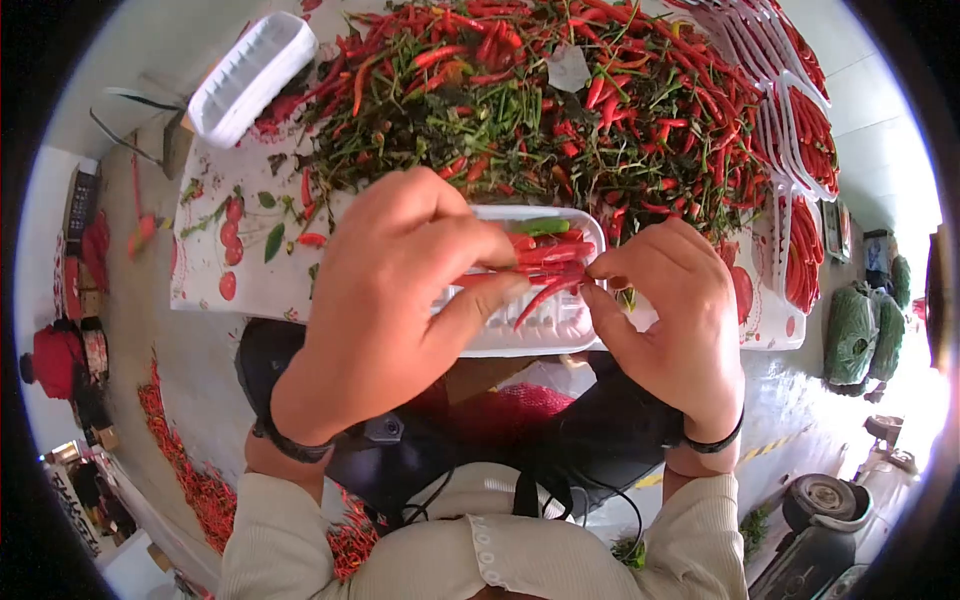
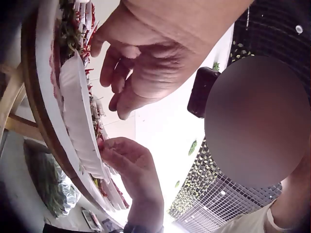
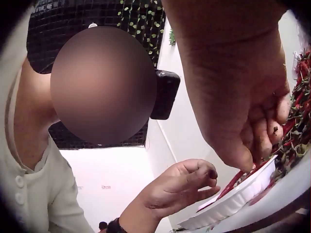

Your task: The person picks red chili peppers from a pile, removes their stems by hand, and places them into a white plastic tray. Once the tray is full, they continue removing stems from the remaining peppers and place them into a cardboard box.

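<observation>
A white ribbed tray [image 1: 570,340] lies at the near table edge, holding red chilies [image 1: 550,255] and one green chili [image 1: 541,226]. Over its right end, my right hand [image 1: 675,305] pinches the stem ends of red chilies between thumb and forefinger. My left hand [image 1: 390,290] hovers at the tray's left side, thumb and forefinger spread apart beside the chilies. Both wrist views show the left hand [image 3: 177,187] with loosely bent fingers and nothing gripped. In the right wrist view, the right hand's fingertips meet the tray's rim area, and the palm hides part of the chilies.
Behind the tray spreads a big heap of red chilies with green stems and leaves [image 1: 520,120]. An unfilled white tray [image 1: 255,80] sits at the back left. Filled trays [image 1: 805,140] are stacked along the right edge. Loose chilies [image 1: 190,480] lie on the floor at left.
</observation>
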`<state>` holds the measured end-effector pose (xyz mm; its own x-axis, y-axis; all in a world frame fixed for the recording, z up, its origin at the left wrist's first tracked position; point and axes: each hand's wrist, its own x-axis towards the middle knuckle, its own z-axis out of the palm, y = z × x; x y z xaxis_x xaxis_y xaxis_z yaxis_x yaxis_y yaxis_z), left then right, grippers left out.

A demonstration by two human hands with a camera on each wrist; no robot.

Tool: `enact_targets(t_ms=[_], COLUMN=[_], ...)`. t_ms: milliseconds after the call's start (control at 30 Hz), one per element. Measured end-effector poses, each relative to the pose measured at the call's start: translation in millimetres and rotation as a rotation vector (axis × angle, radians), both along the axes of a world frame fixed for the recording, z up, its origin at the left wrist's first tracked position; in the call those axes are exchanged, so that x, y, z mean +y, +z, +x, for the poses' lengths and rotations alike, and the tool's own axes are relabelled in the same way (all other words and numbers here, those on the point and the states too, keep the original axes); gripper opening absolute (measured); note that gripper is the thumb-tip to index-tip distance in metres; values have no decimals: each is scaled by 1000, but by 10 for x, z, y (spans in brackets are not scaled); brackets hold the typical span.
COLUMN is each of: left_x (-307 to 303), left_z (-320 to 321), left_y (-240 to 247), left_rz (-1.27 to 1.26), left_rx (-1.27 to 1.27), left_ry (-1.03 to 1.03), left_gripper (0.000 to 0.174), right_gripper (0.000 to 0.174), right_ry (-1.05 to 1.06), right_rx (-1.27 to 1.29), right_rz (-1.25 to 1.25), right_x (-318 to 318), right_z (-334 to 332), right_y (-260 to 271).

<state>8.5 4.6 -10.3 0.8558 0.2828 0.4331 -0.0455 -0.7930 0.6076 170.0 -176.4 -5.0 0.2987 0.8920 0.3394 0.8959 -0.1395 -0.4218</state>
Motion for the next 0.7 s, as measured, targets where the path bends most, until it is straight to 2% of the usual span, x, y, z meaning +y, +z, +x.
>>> enact_targets(t_ms=[167, 267, 400, 567, 700], left_x=[44, 46, 38, 21, 27], left_z=[34, 33, 35, 48, 47], left_y=[-85, -78, -85, -35, -51], left_rz=[115, 113, 100, 94, 133], left_rx=[-34, -5, 28, 100, 131], left_ry=[85, 95, 84, 3, -7], left_gripper=[20, 19, 28, 48, 54], right_gripper=[17, 19, 25, 30, 29], right_ry=[-22, -126, -70, 24, 47], right_rx=[-55, -30, -44, -9, 21], right_rz=[-31, -43, 103, 30, -13], right_x=[24, 58, 155, 284, 306], right_z=[-25, -69, -11, -19, -11], right_y=[-20, 33, -30, -80, -69])
